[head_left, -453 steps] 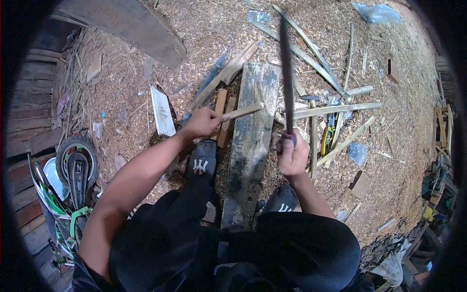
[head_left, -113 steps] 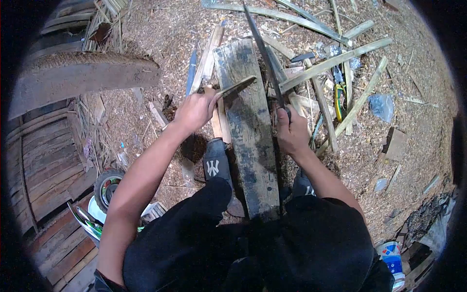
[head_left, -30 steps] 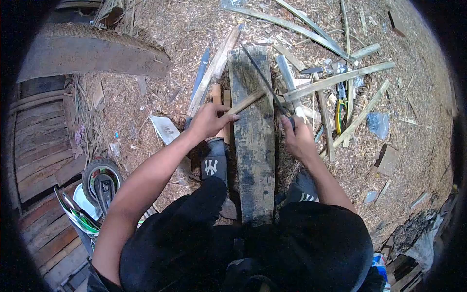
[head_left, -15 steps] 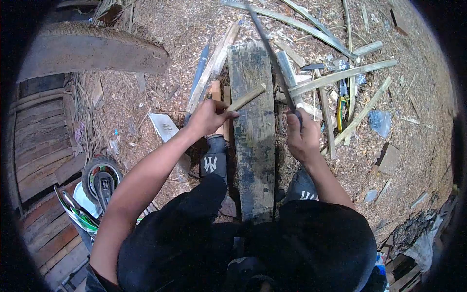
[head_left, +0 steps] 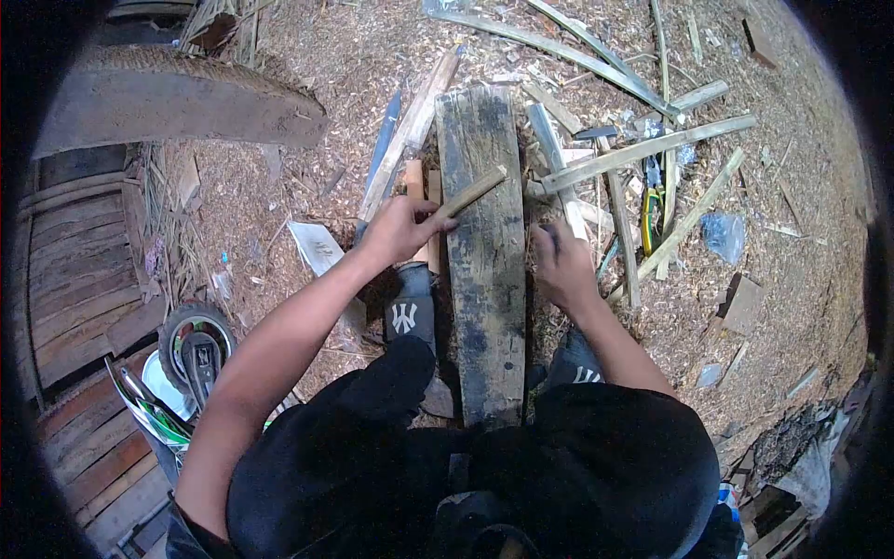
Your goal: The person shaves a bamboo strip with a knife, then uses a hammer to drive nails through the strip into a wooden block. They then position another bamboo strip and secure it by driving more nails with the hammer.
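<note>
My left hand (head_left: 402,228) pinches a short wooden stick (head_left: 473,191) near its lower end. The stick slants up to the right across the thick, dark-stained wooden beam (head_left: 489,307) between my feet. Just right of the beam is my right hand (head_left: 568,270), its fingers curled. A dark patch shows at the fingers, but what they hold, if anything, cannot be made out. No long blade is visible in it.
Wooden strips (head_left: 652,152) and yellow-and-black handled pliers (head_left: 649,219) lie on the chip-covered ground at right. A blue tapered piece (head_left: 384,140) lies left of the beam. A heavy timber (head_left: 177,98) juts in at upper left, above a small wheel (head_left: 197,345).
My right hand has moved slightly down and left. The long blade that rose from it is no longer visible. My left hand and the stick have barely moved.
</note>
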The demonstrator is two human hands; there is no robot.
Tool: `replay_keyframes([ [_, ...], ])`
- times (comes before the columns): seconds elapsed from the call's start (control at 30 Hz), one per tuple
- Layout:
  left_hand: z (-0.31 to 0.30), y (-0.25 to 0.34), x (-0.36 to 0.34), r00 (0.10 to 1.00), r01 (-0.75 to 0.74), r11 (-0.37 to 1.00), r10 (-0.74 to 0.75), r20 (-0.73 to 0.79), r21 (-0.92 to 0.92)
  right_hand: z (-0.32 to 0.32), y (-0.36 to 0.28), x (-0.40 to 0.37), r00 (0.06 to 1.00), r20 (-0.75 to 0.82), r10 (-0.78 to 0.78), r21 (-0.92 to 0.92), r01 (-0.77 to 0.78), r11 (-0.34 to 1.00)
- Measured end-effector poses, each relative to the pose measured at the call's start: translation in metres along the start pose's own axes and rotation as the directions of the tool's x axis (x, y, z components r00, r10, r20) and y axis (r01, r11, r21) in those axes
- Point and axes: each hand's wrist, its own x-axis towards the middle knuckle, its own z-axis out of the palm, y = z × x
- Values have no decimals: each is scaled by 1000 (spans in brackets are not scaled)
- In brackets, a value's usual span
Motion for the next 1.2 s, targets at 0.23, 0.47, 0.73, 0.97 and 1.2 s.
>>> replay_keyframes([
  [0.23, 8, -18, 6, 1000, -28, 999, 27, -13, -38, -29, -44, 5, 982, 123, 141, 44, -147, 988],
  [0.47, 4, -12, 4, 997, -73, 996, 74, 0, -50, -3, 5, 9, 989, 114, 89, -117, -75, 990],
  [0.73, 0, -4, 2, 998, 27, 998, -24, 57, -51, -20, -28, 2, 998, 15, -53, 60, 52, 997],
  [0.97, 5, -14, 5, 999, -6, 999, 7, 33, -45, -35, -51, 10, 983, 125, 132, 77, -142, 987],
  [1.2, -4, -2, 1, 998, -2, 1000, 3, 57, -13, -8, -7, 4, 999, 29, 45, -45, -43, 998],
])
